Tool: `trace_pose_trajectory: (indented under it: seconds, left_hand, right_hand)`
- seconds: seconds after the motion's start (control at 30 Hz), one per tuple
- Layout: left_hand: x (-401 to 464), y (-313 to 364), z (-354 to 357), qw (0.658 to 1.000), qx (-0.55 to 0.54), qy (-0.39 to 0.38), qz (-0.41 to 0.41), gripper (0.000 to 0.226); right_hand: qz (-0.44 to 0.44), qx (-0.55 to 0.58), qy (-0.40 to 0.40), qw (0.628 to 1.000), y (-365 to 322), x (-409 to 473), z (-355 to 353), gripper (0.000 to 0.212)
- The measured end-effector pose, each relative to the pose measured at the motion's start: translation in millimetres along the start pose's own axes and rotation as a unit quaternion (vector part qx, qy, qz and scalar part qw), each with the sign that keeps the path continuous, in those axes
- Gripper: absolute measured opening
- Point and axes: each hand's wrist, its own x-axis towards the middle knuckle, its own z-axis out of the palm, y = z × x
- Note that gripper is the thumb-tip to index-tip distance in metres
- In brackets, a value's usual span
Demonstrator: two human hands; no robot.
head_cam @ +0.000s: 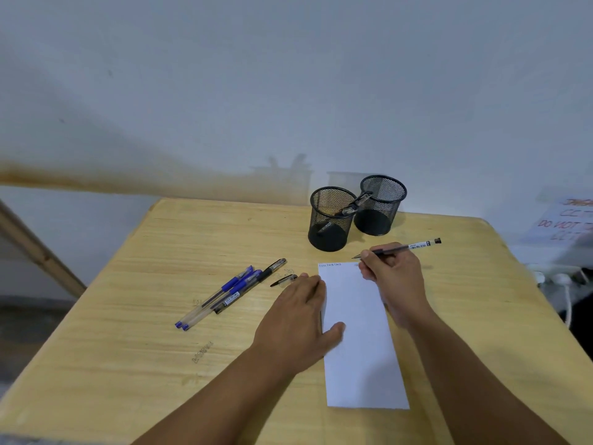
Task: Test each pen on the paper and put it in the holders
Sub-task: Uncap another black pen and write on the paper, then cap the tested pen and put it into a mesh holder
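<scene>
Paper strip (359,335) lies lengthwise on table (160,284); left hand (300,319) flat, fingers straight, pressing its left edge. Right hand (390,271) grips black pen (404,247), long axis running right and away, tip at the paper's far edge. Mesh holders (332,220) just beyond, nearer the right hand.

pale wall (288,75), wooden table (128,316), dim floor (25,332)

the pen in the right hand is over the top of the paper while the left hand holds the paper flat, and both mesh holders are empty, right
Not quite. The head view shows only the right holder looks empty; the left holder already has a pen in it. The rest stands: the right hand holds a pen over the top of the paper, and the left hand holds the paper flat.
</scene>
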Motion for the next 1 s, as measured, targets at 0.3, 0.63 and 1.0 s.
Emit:
trace_pose_trajectory:
  seconds: [0.3,0.63,1.0]
  left_hand:
    - [-4,-3,-16,0.995,-0.042,0.095,0.002,0.040]
    - [24,-24,-42,0.985,0.154,0.032,-0.069,0.028]
    - [10,-22,-54,0.986,-0.073,0.089,-0.124,0.025]
  right_hand:
    - [0.000,0.038,-0.046,0.998,-2,-49,-9,0.006]
    - [0.012,0.065,-0.065,0.996,2,-82,-18,0.006]
    - [0.033,0.085,-0.067,0.994,9,-94,-15,0.010]
